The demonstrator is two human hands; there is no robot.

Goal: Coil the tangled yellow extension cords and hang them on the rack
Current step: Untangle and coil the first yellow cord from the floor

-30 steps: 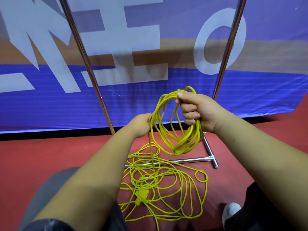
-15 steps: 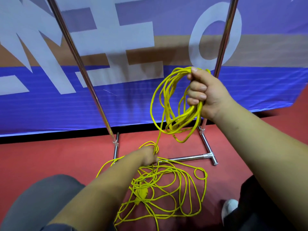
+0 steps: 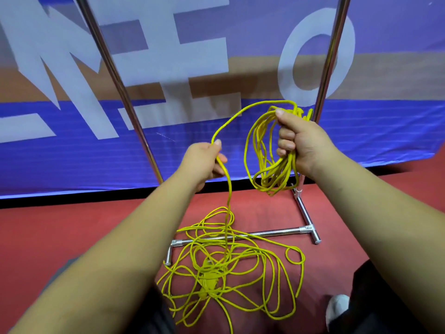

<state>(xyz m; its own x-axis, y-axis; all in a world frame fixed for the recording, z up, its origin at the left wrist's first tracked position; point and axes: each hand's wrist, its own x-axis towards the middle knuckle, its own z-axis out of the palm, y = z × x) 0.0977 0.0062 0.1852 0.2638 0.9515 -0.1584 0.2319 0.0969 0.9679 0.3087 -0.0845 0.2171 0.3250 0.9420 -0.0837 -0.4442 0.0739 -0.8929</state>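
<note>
Yellow extension cord (image 3: 229,189): thin, round, glossy. One strand runs from right hand (image 3: 304,146) over to left hand (image 3: 201,163) & down to a loose tangle (image 3: 209,283) on the red floor (image 3: 72,237), lying across the chrome rack (image 3: 265,233) base bar. Right grip is curled tight round a bunch of hanging loops (image 3: 273,175). Left grip pinches the single strand btwn thumb & fingers.

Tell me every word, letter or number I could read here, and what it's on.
"M": large white letter on the blue banner, top cropped.
"O": large white letter, same banner.
White shape between them: cropped, unreadable.
Yellow cords, rack: no readable text.
</note>
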